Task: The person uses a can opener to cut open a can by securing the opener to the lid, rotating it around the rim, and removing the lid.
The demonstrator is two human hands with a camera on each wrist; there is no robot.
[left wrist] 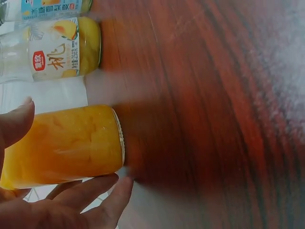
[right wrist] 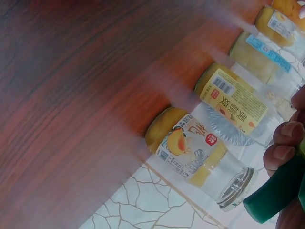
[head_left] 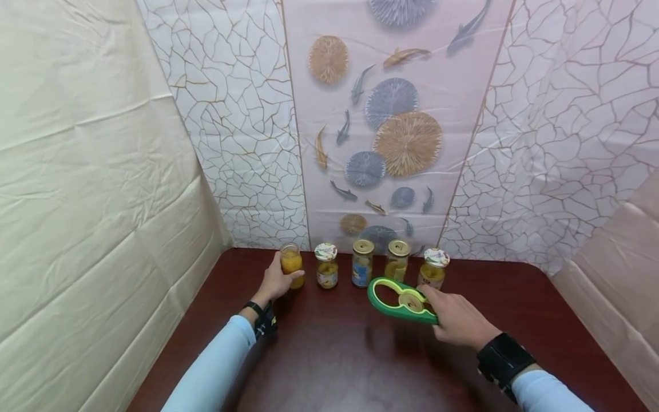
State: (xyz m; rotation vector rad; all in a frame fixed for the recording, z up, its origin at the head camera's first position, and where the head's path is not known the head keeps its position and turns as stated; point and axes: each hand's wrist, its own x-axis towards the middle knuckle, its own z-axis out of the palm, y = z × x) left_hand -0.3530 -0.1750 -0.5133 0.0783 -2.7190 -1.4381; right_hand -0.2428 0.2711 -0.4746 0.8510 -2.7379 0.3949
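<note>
Clearly, the orange jar (head_left: pixel 292 263) is at the left end of a row along the table's far edge, full of orange pieces nearly up to where the left hand (head_left: pixel 276 280) covers it. That hand's fingers are wrapped round the glass, thumb on one side and the others opposite. The right hand (head_left: pixel 458 317) grips the opener (head_left: pixel 399 312), its fingers clamped on the handle end, in front of the row's right part. The opener is green, with two lime-lined rings; a gold disc (head_left: pixel 412 300) shows within the ring nearer the hand.

Four other jars stand beside the orange one, making five in all. Next comes a peach-label jar (head_left: pixel 327 269) with yellow fruit, then a blue-label jar (head_left: pixel 362 266) with pale chunks, a yellow-label jar (head_left: pixel 397 266) with yellow fruit, and a second peach-label jar (head_left: pixel 431 274), also with yellow fruit. Two lids are gold, on the middle pair; two are white and printed.

Beneath is one dark red table (head_left: pixel 319 355). Behind hangs a cloth (head_left: pixel 252 114) with cracked lines, and two pale blue sleeves (head_left: pixel 216 360) reach in.
</note>
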